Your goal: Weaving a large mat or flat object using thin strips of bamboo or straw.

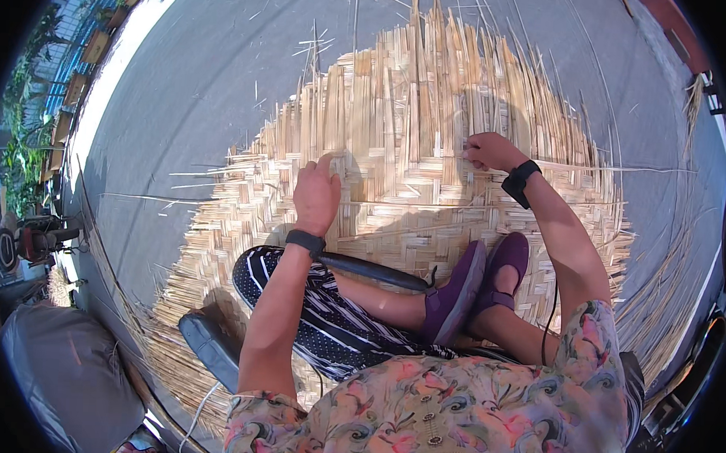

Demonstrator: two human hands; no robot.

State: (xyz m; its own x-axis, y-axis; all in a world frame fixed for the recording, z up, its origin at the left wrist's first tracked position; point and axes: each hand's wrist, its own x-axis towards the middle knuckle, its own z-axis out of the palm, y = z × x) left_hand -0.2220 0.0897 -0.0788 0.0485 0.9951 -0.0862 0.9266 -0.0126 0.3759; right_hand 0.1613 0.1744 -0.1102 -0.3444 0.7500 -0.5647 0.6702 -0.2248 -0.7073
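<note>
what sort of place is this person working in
Likely an outdoor yard or roadside: sunlit grey ground spreads around the woven mat, and green plants and planters line the picture's upper left.

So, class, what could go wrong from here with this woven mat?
The bare right hand, down at the woven mat, might get scratched by its strips. The long thin strip jutting past the right edge could snag or snap. The purple shoes, resting on the weave, might shift it.
</note>
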